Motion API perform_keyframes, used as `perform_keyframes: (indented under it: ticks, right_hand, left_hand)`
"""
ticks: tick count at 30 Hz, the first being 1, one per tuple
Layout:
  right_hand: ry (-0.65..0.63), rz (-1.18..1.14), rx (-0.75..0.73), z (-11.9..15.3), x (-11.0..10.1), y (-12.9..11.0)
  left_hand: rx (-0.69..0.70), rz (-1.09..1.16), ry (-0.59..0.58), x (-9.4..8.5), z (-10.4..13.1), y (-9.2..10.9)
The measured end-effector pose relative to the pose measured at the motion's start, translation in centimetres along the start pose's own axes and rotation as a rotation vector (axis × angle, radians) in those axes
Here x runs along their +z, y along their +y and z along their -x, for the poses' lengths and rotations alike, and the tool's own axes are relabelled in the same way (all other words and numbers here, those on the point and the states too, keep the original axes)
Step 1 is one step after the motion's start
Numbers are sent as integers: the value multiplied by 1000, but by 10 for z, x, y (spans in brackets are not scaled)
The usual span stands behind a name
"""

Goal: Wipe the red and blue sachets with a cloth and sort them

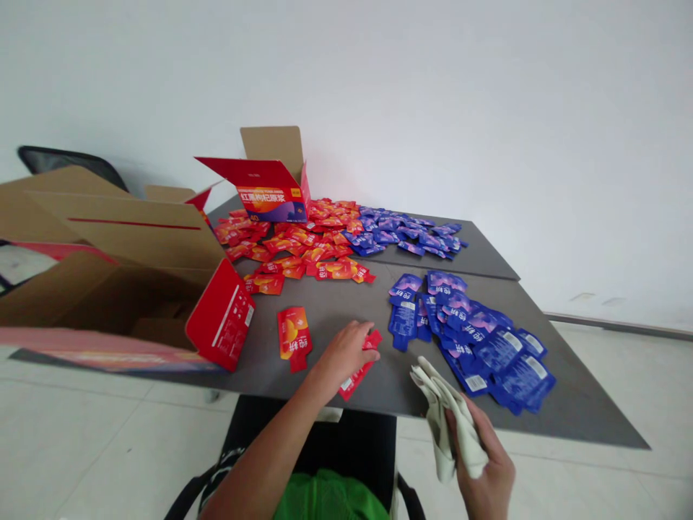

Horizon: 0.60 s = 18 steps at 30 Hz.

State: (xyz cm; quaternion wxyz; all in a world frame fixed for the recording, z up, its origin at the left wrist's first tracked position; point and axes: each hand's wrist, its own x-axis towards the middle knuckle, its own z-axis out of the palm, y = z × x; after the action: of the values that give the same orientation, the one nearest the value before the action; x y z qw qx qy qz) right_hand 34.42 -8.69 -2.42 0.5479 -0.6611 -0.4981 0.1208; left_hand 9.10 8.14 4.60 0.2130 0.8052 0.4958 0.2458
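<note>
My left hand [346, 352] is closed over a red spouted drink pouch [354, 381] near the table's front edge, its fingers bent around the upper part. Another red pouch [294, 334] lies flat to the left of that hand. My right hand [490, 462] grips a folded pale cloth [447, 419] just off the front edge. Beyond the cloth spreads a loose pile of blue pouches [471, 332], several of them overlapping.
A large open carton [221, 318] stands at the left, flaps raised. Behind it is a smaller open red box [275, 206]. Heaps of red pouches [319, 235] and blue pouches [406, 230] cover the back of the grey table [585, 404]. A white wall [487, 94] rises behind.
</note>
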Motion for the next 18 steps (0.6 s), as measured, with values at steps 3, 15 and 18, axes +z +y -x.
perform_keyframes:
  ticks: [3,15,18]
  right_hand:
    - [-7,-9,4,-1,1,-1]
    - [-45,-45,-50,-1,4,-9]
    - [-48,-36,-87,-7,5,-17]
  left_hand:
    - [59,103,12,-18,0,10]
    - [356,18,-57,-48,73,8]
    - [331,-30,-105,-37,96,-1]
